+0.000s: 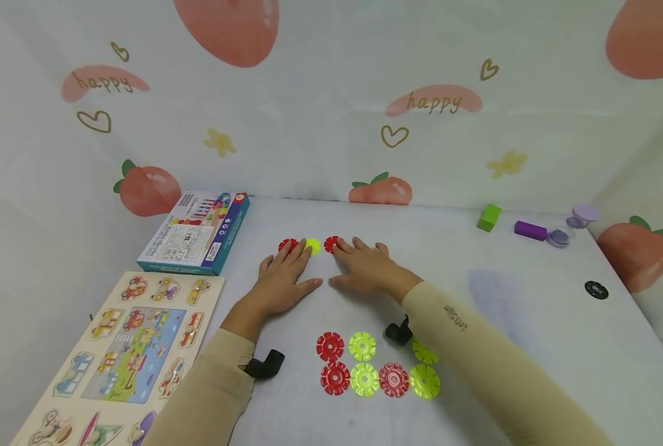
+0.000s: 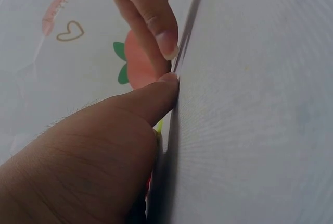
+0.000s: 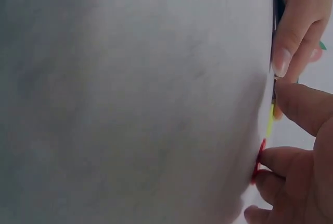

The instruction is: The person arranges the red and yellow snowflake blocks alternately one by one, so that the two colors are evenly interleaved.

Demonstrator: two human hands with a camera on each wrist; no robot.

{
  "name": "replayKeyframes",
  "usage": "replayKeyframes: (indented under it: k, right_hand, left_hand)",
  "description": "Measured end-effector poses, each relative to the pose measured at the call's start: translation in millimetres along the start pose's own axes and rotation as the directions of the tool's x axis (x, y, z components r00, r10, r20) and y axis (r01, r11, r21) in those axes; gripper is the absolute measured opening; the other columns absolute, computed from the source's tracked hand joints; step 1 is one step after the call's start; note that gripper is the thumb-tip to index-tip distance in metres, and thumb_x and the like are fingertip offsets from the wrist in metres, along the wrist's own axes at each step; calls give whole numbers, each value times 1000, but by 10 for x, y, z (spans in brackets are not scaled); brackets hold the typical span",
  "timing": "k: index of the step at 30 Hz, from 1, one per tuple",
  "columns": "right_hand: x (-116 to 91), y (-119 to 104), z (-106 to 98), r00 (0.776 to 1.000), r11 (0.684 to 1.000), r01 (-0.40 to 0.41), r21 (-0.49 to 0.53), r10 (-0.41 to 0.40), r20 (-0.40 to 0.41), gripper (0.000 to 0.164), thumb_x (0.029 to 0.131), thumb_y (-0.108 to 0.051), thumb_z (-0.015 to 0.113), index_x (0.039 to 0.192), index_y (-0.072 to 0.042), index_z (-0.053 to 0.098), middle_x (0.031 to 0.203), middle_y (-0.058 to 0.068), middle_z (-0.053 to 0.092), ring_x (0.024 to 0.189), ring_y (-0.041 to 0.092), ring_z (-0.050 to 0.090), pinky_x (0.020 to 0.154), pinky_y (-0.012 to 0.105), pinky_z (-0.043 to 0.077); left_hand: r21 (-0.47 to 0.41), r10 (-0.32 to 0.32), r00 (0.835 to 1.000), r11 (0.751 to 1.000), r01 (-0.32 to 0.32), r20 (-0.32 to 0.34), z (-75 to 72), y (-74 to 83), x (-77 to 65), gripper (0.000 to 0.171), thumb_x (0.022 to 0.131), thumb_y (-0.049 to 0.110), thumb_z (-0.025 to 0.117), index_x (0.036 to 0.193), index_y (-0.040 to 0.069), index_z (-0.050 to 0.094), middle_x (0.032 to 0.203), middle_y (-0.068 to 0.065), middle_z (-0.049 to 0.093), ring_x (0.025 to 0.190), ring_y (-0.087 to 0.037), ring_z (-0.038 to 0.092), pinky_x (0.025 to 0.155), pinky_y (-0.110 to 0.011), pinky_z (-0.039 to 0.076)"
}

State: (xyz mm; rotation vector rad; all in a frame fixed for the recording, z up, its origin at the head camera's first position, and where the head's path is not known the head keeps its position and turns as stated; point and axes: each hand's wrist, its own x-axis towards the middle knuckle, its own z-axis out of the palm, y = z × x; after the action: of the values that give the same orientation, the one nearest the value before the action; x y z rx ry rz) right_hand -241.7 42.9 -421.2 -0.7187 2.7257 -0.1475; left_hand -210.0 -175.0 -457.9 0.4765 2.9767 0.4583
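Observation:
At the back of the table, a red notched plastic disc (image 1: 286,244), a yellow-green disc (image 1: 314,246) and another red disc (image 1: 329,245) lie flat in a row. My left hand (image 1: 278,285) is spread palm down, its outstretched fingertips over the left red disc and the edge of the yellow-green one. From the right, my right hand (image 1: 367,271) rests its fingertips on the other red disc (image 3: 259,161), covering part of it. Both thumbs point at each other with a small gap in the head view. Nearer to me, several red and yellow-green discs (image 1: 364,379) lie in two rows, one partly behind my right sleeve.
On the left are a wooden picture puzzle board (image 1: 211,286) and a teal-edged box (image 1: 177,244). At the back right sit a green block (image 1: 489,218), a purple block (image 1: 530,230) and a small lilac goblet-shaped toy (image 1: 583,215). A round black piece (image 1: 596,290) lies near the right edge.

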Motion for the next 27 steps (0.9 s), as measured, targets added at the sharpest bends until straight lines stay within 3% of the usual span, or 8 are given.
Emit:
replayKeyframes:
  k: [5,14,23,27]
  right_hand:
    - [41,-46,9,1000,1000,-5,6,5,9,80,87,-66,50,152,-26,28,157,-6,16,144,26,6,106,64,6]
    - [15,34,-10,999,997,15,80,-17,27,73,91,-61,49,152,-25,30,157,-4,18,144,29,7,105,65,11]
    - [13,6,44,1000,1000,0,-29,0,-3,80,86,-72,41,152,-28,27,157,-7,15,144,26,3,107,63,7]
    - [8,-22,38,1000,999,-9,-31,9,-3,81,86,-73,39,152,-29,26,157,-8,15,144,26,4,107,63,8]
  left_hand:
    - [-8,5,1000,1000,-5,-1,-7,5,-2,84,89,68,43,154,20,20,159,1,8,144,-27,2,107,-61,3]
    - [-3,-6,1000,1000,6,9,16,14,5,85,88,68,45,154,22,19,160,1,7,144,-27,1,107,-61,2]
    - [0,11,1000,1000,-11,-2,8,0,-6,86,87,68,45,154,21,20,159,0,9,144,-29,2,107,-63,3]
    - [4,10,1000,1000,-10,0,9,-6,-11,86,88,70,43,154,21,20,159,0,8,144,-29,2,107,-62,3]
